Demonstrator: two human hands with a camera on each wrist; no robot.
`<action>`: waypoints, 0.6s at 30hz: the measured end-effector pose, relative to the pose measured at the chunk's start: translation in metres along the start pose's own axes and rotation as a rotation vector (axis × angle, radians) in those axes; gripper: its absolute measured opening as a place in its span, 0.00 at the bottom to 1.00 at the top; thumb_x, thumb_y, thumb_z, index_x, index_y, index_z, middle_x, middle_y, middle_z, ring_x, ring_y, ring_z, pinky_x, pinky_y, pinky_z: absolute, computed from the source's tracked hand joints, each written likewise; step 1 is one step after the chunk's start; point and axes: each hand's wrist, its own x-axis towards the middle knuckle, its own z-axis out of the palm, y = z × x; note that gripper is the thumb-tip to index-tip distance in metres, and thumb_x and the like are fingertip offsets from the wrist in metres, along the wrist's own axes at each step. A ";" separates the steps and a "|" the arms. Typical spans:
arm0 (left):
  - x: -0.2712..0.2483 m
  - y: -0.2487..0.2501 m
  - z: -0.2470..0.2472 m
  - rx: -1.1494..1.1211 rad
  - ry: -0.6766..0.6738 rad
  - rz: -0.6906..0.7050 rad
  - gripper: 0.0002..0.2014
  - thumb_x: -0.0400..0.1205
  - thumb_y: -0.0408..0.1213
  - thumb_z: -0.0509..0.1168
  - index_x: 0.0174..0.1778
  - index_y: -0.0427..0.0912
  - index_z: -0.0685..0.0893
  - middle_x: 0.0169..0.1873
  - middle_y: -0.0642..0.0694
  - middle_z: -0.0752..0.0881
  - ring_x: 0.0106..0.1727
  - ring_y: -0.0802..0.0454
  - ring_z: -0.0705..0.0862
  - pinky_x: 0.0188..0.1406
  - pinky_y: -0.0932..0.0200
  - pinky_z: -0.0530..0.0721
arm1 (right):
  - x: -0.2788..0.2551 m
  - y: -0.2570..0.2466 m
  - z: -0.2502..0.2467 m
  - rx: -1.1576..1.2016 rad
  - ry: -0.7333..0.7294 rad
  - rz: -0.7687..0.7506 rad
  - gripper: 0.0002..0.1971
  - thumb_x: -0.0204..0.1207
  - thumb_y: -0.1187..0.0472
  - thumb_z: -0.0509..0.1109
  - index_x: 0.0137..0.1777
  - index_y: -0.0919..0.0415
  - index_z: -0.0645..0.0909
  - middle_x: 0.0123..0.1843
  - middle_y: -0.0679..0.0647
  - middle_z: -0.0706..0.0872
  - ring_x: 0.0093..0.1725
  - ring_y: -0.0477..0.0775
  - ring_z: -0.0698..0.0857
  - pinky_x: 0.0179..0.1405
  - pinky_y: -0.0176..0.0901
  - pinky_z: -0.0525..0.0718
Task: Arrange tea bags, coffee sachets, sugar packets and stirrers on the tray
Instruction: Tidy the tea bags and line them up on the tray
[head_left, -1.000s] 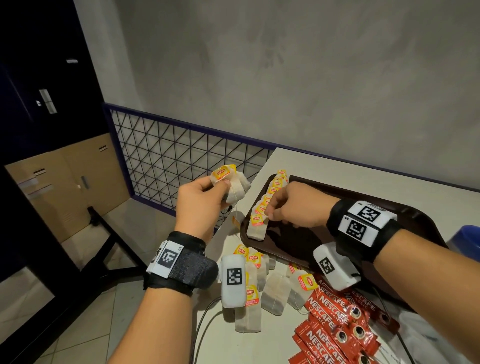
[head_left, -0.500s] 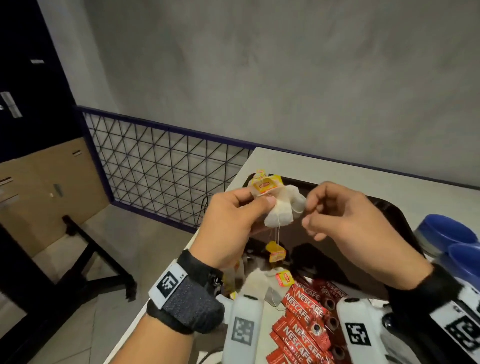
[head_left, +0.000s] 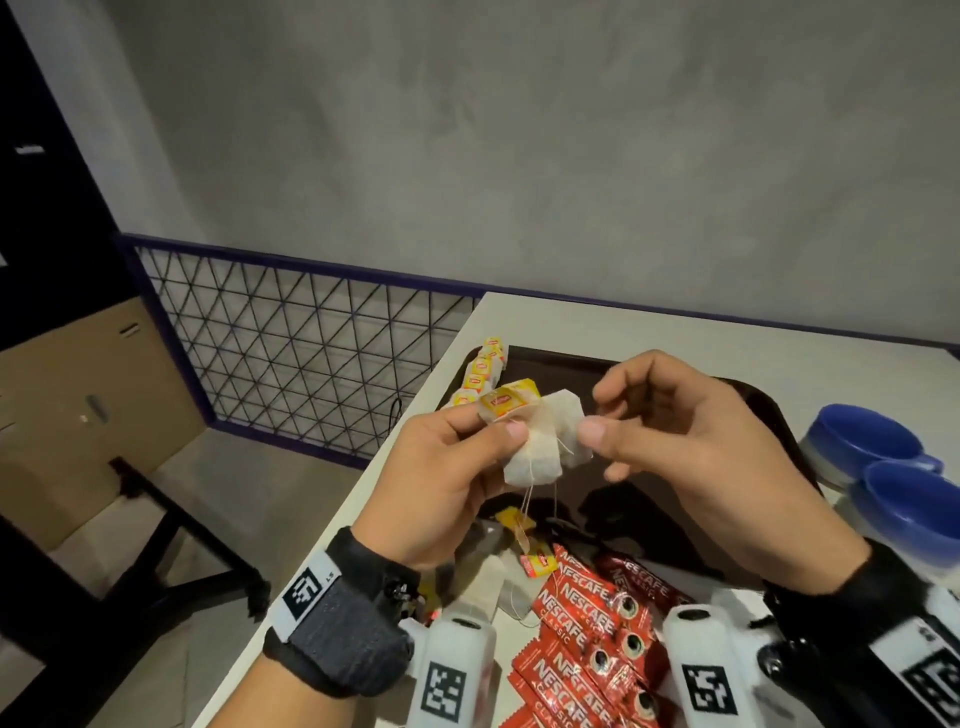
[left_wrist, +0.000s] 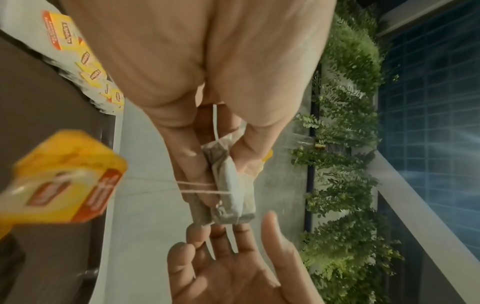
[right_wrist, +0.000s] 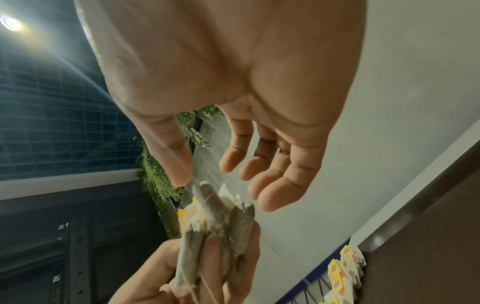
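Note:
My left hand (head_left: 491, 423) grips a small bunch of white tea bags (head_left: 540, 441) above the dark brown tray (head_left: 571, 358); yellow tags (head_left: 522, 525) dangle from it on strings. My right hand (head_left: 597, 415) is just right of the bunch, its thumb touching the edge of one bag. In the right wrist view that hand (right_wrist: 205, 172) has loose, parted fingers over the tea bags (right_wrist: 215, 222). The left wrist view shows the bunch of tea bags (left_wrist: 228, 185) pinched between thumb and fingers. A row of tea bags (head_left: 483, 369) lies along the tray's left side.
Loose tea bags (head_left: 488, 577) and red coffee sachets (head_left: 576, 608) lie on the white table in front of the tray. Two blue-lidded containers (head_left: 857, 441) stand at the right. The table's left edge drops off to a metal mesh railing (head_left: 311, 343).
My right hand left the tea bag row on the tray and rose to the bunch. My left hand carried the bunch rightward over the tray; the thumb now touches a bag.

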 end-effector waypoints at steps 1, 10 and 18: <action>0.000 0.000 -0.002 -0.004 -0.007 0.005 0.09 0.82 0.25 0.66 0.52 0.21 0.88 0.45 0.33 0.92 0.43 0.46 0.91 0.38 0.58 0.90 | -0.001 0.001 0.002 -0.006 -0.017 0.003 0.21 0.62 0.48 0.88 0.53 0.52 0.87 0.49 0.57 0.89 0.43 0.67 0.89 0.45 0.57 0.93; 0.003 -0.004 -0.009 0.004 -0.059 0.097 0.10 0.75 0.27 0.67 0.42 0.34 0.94 0.39 0.36 0.92 0.39 0.47 0.92 0.35 0.59 0.90 | 0.004 0.003 -0.002 0.180 -0.061 0.075 0.20 0.70 0.46 0.82 0.56 0.59 0.89 0.49 0.67 0.89 0.46 0.57 0.87 0.44 0.51 0.87; 0.003 -0.008 -0.010 0.044 -0.081 0.073 0.10 0.74 0.27 0.71 0.47 0.23 0.89 0.43 0.33 0.91 0.41 0.45 0.91 0.37 0.58 0.90 | 0.004 0.002 -0.001 -0.035 -0.055 0.054 0.04 0.77 0.55 0.79 0.47 0.54 0.93 0.45 0.54 0.94 0.39 0.49 0.88 0.43 0.44 0.88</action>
